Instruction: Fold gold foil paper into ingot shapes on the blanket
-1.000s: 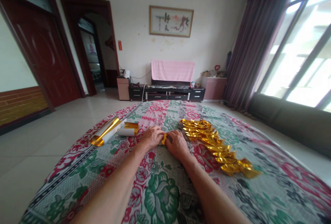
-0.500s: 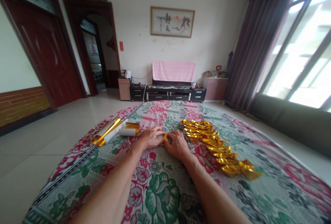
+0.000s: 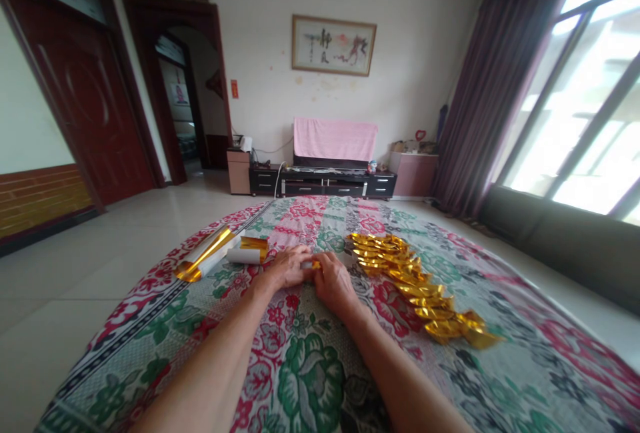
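Observation:
My left hand (image 3: 291,266) and my right hand (image 3: 332,281) meet over the middle of the flowered tablecloth (image 3: 313,373). A small piece of gold foil paper (image 3: 316,265) shows between their fingertips, mostly hidden by the fingers. Both hands are closed on it, low against the cloth. Just left of my left hand lies a curled sheet of gold foil paper (image 3: 245,257), its white back outward. Beyond my right hand, folded gold paper ingots (image 3: 390,256) lie overlapping in a row that slants toward me on the right.
Farther left lies a larger roll of gold and white paper (image 3: 207,256). Past the round table stands a low black cabinet (image 3: 320,186) with a pink cloth (image 3: 335,138) over the thing on it. A purple curtain (image 3: 480,86) hangs beside the window at right.
My right hand has shifted slightly left, closer to my left hand, and less of the gold foil paper shows between them. The view has also moved slightly.

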### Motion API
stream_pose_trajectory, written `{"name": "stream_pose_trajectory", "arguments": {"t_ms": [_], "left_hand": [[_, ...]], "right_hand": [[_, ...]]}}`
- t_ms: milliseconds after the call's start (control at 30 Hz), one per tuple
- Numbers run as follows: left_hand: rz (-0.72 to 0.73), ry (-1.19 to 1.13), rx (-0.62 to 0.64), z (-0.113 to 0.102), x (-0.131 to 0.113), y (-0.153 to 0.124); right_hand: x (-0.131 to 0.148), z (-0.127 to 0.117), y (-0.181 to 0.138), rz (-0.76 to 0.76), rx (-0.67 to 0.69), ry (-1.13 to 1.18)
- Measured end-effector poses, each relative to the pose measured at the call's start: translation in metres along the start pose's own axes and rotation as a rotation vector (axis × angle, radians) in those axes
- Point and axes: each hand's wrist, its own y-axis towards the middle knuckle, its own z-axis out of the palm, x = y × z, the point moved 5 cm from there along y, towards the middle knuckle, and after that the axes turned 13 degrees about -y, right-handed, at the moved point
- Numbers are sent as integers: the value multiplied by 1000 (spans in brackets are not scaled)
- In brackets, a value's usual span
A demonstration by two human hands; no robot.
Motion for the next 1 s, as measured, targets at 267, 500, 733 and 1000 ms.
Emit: {"name": "stream_pose_trajectory", "arguments": {"t_ms": [267,500,733,1000], "left_hand": [[-24,-26,-173,-8,11,1],[-146,95,-238,-12,17,0],[-253,134,-238,-12,8,1],[-321,180,-277,-13,-2,4]], "right_hand": [[-2,9,3,12,89,-75],[-2,15,4,48,127,-178],[-2,14,4,59,148,-202],[-1,13,3,82,157,-203]]}}
